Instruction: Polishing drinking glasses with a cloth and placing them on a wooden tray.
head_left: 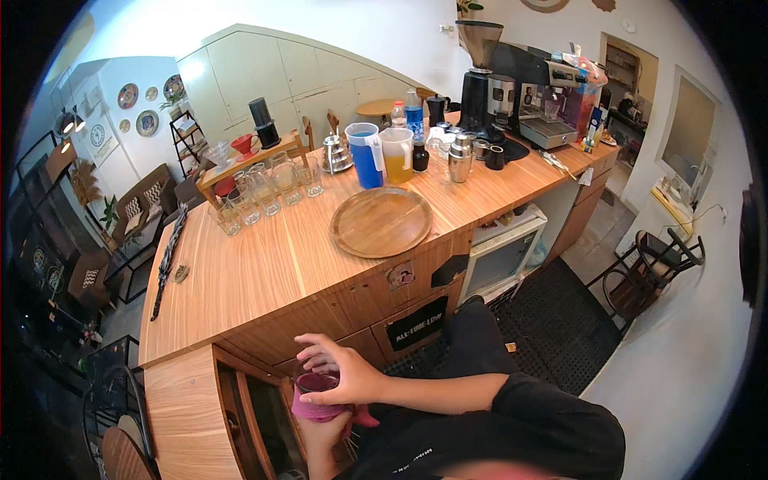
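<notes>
Low in front of me, beside the counter's near edge, a clear drinking glass [318, 379] is held with a pink cloth [320, 411] wrapped around its lower part. Underneath, my left hand [326, 434] is closed around the cloth and the glass in it; some of its fingers are hidden. My right hand [352, 372] reaches over from the right and grips the glass near its rim, the thumb on the near side and the fingers curved over the far side. A loose end of the cloth hangs below my right wrist.
On the wooden counter [264, 288] stand a round brown tray [382, 224], a blue pitcher [366, 160], a pitcher of yellow liquid [398, 160], rows of glasses [268, 196] and a folded umbrella [166, 260]. A coffee grinder [485, 96] and espresso machine [548, 104] stand at the far right.
</notes>
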Action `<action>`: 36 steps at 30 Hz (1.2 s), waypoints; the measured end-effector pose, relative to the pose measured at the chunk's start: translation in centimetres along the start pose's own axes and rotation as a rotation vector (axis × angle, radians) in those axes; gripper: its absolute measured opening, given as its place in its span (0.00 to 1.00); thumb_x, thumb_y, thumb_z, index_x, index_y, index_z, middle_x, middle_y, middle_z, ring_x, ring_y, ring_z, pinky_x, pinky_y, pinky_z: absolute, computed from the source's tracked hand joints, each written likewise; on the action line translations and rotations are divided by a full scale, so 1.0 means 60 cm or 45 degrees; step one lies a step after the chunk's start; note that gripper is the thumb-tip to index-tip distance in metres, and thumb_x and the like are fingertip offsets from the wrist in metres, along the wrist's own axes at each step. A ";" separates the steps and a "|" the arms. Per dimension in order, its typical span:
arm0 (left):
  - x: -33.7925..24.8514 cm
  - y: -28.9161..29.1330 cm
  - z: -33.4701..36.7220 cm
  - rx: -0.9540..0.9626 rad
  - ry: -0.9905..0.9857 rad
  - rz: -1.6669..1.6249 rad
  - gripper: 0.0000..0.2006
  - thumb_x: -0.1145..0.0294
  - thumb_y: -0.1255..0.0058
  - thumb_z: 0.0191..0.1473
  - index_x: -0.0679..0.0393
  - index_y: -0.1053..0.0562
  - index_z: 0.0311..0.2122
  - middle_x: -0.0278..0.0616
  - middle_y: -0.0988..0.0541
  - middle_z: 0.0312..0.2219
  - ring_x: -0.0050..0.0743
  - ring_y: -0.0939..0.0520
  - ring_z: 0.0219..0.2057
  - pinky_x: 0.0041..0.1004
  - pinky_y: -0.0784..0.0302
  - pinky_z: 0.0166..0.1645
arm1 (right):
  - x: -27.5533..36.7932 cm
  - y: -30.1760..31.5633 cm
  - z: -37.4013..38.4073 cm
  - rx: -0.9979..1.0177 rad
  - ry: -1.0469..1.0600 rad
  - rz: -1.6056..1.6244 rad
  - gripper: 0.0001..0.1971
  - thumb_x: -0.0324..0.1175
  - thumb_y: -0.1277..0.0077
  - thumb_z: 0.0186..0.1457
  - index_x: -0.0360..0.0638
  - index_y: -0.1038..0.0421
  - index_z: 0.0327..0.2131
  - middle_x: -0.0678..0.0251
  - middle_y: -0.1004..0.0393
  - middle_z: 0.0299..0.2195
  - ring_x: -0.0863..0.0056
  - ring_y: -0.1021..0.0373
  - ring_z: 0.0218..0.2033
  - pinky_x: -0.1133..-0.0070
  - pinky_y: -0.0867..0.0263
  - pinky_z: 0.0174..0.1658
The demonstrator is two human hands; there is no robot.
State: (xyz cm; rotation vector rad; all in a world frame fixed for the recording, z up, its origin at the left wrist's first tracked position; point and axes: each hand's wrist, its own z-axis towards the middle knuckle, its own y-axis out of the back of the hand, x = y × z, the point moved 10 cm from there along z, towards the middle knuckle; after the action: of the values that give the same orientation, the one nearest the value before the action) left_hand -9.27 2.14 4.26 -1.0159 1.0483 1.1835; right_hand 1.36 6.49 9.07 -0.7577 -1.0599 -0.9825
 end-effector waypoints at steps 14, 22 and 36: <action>0.027 -0.006 0.001 0.079 0.144 -0.466 0.49 0.71 0.25 0.35 0.59 0.40 0.64 0.42 0.26 0.53 0.37 0.21 0.51 0.37 0.22 0.55 | 0.047 -0.046 -0.011 0.471 0.117 0.475 0.45 0.29 0.29 0.42 0.39 0.44 0.63 0.63 0.31 0.49 0.75 0.31 0.51 0.73 0.35 0.60; 0.025 -0.004 -0.014 0.140 0.198 -0.536 0.49 0.71 0.26 0.35 0.59 0.41 0.65 0.41 0.26 0.53 0.36 0.21 0.51 0.37 0.23 0.56 | 0.036 -0.047 -0.005 0.439 0.074 0.456 0.42 0.29 0.29 0.43 0.38 0.42 0.61 0.62 0.31 0.49 0.75 0.31 0.50 0.73 0.35 0.59; -0.010 0.027 0.008 -0.219 -0.103 0.203 0.36 0.70 0.30 0.40 0.59 0.34 0.55 0.40 0.24 0.47 0.33 0.21 0.47 0.33 0.24 0.51 | 0.013 -0.023 0.001 -0.036 0.165 -0.044 0.41 0.30 0.28 0.45 0.38 0.41 0.60 0.61 0.31 0.50 0.75 0.30 0.51 0.74 0.32 0.58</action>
State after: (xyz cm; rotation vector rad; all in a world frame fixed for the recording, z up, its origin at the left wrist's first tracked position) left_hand -10.89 2.63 4.87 -1.0222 0.9901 1.4534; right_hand 0.18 5.80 9.88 -0.6910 -0.9516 -1.0638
